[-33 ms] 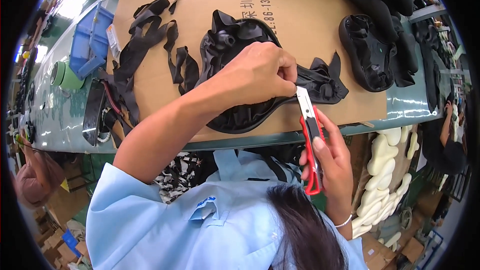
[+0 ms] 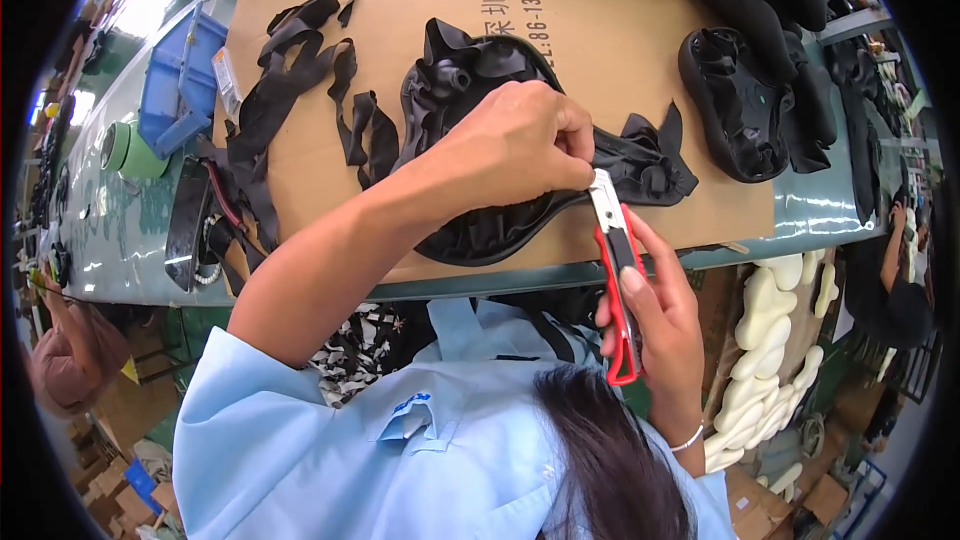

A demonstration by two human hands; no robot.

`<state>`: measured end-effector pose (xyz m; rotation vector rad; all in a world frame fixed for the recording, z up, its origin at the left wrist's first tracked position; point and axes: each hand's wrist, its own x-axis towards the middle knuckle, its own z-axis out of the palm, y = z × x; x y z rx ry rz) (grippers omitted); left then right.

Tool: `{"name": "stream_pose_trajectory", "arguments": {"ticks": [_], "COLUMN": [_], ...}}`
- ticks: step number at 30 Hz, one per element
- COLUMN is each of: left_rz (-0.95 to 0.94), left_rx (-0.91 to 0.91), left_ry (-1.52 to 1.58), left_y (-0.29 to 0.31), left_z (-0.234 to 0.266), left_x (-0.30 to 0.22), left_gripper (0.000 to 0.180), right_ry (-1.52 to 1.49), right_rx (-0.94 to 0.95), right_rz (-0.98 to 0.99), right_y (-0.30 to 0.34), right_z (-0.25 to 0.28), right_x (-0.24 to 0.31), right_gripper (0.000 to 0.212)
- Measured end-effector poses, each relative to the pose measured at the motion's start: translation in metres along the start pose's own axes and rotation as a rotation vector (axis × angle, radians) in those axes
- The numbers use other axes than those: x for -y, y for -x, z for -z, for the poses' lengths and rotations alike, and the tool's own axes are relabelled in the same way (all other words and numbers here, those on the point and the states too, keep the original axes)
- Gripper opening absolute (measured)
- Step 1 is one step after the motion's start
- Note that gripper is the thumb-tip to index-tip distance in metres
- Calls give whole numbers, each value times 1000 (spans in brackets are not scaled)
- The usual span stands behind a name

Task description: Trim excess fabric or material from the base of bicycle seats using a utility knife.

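On the cardboard sheet (image 2: 640,70) lies a black padded piece (image 2: 480,240), its gathered fabric side facing up. A loose strip of black fabric (image 2: 640,165) stretches from it to the right. Reaching across the piece, my left hand (image 2: 530,130) pinches the fabric's near edge between thumb and fingers. A red utility knife (image 2: 618,290) is gripped in my right hand (image 2: 662,310), its metal tip up against the left fingertips. The left hand and forearm cover the middle of the piece, and the exact spot where the blade meets the fabric is hidden.
Black fabric offcuts (image 2: 290,80) lie on the left of the cardboard. Beyond them are a blue bin (image 2: 180,80), a green roll (image 2: 135,152) and red-handled scissors (image 2: 222,195). Another black padded piece (image 2: 735,105) sits at the right. Cream foam shapes (image 2: 765,340) are piled below the table edge.
The knife and my right hand have shifted very slightly up and to the left. My left hand has stayed in place.
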<state>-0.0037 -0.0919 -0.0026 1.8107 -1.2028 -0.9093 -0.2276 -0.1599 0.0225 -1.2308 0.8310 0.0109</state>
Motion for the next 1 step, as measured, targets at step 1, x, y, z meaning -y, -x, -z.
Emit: {"name": "stream_pose_trajectory", "arguments": {"ticks": [1], "left_rz": [36], "left_rx": [-3], "left_ry": [23], "left_y": [-1], "left_z": [0], "left_x": [0], "left_gripper": [20], "right_ry": [-10], "right_rx": [30], "right_rz": [-45], "right_y": [-3], "right_z": [-1], "right_x": [5], "right_gripper": [53]}}
